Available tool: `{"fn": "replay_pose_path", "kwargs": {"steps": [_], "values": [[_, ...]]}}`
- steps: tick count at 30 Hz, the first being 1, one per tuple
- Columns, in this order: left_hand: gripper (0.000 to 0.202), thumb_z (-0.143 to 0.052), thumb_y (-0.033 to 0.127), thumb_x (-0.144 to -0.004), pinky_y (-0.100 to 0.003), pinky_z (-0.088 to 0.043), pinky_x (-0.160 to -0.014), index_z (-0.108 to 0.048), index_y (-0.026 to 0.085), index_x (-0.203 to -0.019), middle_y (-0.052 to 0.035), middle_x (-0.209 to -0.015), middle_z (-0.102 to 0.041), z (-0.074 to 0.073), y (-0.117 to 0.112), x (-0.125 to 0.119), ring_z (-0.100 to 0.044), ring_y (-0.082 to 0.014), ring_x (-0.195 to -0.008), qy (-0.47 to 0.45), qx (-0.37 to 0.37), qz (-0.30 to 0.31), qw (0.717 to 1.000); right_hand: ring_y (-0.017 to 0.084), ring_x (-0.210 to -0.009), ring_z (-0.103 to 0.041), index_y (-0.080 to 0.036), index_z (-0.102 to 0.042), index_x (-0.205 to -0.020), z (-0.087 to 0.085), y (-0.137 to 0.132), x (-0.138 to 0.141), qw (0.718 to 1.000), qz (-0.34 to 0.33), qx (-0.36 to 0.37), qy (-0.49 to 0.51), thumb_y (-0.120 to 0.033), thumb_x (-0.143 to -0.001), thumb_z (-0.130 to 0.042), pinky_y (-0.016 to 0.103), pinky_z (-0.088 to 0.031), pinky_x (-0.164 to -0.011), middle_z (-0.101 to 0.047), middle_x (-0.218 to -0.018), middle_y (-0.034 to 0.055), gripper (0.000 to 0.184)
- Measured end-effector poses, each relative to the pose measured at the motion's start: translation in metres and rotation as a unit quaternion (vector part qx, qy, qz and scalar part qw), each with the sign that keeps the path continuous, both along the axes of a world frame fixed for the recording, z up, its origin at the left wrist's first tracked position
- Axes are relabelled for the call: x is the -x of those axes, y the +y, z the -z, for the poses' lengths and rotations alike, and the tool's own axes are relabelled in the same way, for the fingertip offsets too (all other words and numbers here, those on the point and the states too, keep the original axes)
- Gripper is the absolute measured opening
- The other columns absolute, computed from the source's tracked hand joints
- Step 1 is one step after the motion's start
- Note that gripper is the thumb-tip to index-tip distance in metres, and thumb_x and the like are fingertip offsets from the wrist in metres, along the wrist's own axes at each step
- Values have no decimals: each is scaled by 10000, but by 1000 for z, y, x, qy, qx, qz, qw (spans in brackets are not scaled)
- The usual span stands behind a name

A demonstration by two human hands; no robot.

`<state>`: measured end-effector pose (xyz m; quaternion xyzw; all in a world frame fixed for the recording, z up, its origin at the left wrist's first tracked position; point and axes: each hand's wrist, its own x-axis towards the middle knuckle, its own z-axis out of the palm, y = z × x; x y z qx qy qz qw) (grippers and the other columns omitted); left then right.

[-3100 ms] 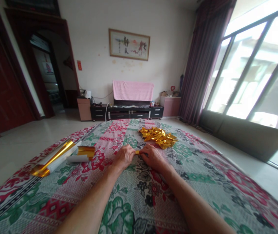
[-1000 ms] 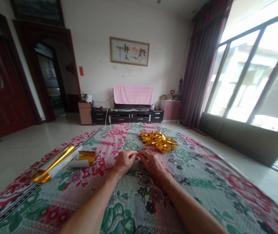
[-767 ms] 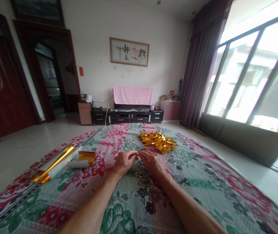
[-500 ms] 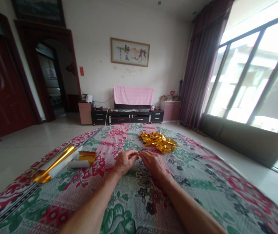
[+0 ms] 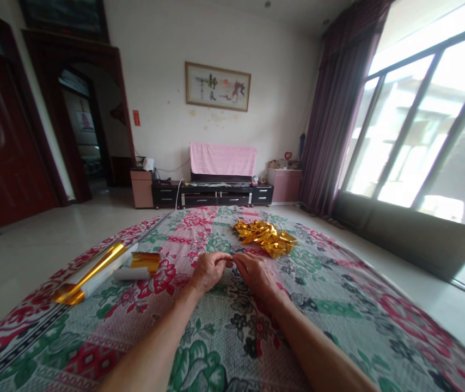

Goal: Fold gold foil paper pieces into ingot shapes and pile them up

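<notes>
My left hand [image 5: 211, 270] and my right hand [image 5: 257, 274] meet fingertip to fingertip over the flowered cloth [image 5: 200, 359]. Both are closed in a pinch. Whatever lies between the fingers is hidden or too small to make out. Just beyond my right hand lies a heap of shiny gold folded foil pieces [image 5: 263, 235]. To the left of my left hand rests a small curled sheet of gold foil paper [image 5: 145, 261], its white back partly showing. Farther left is a larger loose roll of the same gold and white paper [image 5: 93, 275].
Past the far edge of the cloth stands a low black TV cabinet [image 5: 216, 196], with a pink towel [image 5: 223, 158] draped over what stands on it. A purple curtain [image 5: 328, 120] and large windows are on the right. Doorways open at the left.
My fingertips have shifted very slightly where they meet. The foil heap, the curled sheet and the roll lie as before.
</notes>
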<state>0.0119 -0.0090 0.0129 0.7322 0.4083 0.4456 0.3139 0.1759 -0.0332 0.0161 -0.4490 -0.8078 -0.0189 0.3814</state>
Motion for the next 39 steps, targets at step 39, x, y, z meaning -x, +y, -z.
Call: {"fn": "replay_pose_path", "kwargs": {"steps": [39], "values": [[274,-543,358,-723,-216,-445,-486,-665,150,-853,-24,-588,-677,4,4,1,-627,-153,-553,-54,116,4,992,99,-579,-554,-144,-636,-852,6,10,-1,953,-68,194,223,-251,-736,-541,186,-409,-527,-654,-692,4,184]]}}
